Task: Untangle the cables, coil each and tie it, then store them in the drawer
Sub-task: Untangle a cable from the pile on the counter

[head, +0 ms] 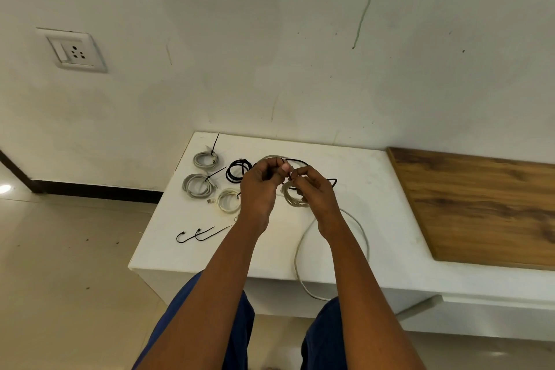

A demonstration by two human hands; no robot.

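Both hands meet above the white counter (375, 189). My right hand (315, 192) holds a small coil of white cable (295, 200). My left hand (259, 186) pinches a thin black tie (289, 174) at the top of that coil. Left of the hands lie tied coils: two grey ones (205, 159) (196, 185), a black one (237, 170) and a white one (228, 200). A long loose white cable (300, 249) loops over the counter's front edge. A black cable (332, 180) lies behind my right hand, partly hidden.
Two spare black ties (195, 234) lie near the counter's front left. A wooden panel (480, 207) covers the counter's right part. A drawer handle (420, 306) juts out below the front edge. A wall socket (73, 51) sits at the upper left.
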